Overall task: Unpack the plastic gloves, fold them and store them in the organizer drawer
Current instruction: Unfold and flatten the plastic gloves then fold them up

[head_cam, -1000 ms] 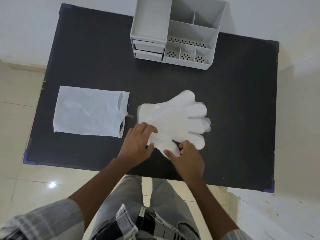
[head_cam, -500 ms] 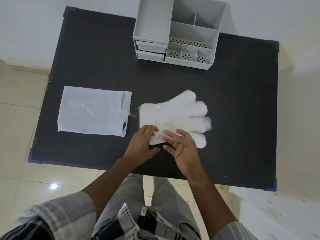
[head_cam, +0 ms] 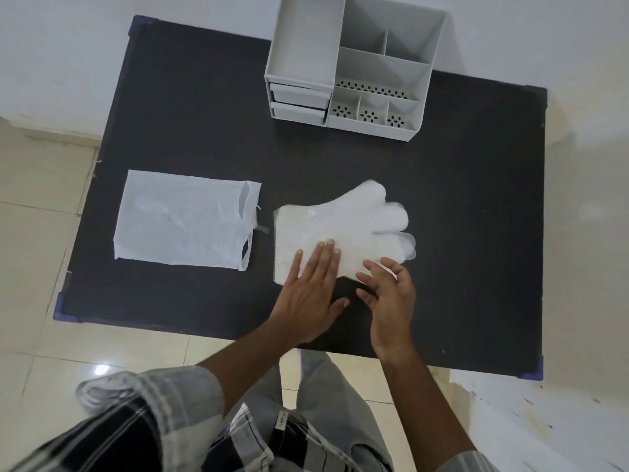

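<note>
left hand [head_cam: 311, 294] has flattened onto the gloves [head_cam: 343, 229]; right hand [head_cam: 391, 301] stays open, empty.

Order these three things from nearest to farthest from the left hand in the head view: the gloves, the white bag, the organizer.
1. The gloves: under the fingers of the left hand, at the table's middle.
2. The white bag: to the left, flat on the table.
3. The organizer: at the table's far edge.
</note>
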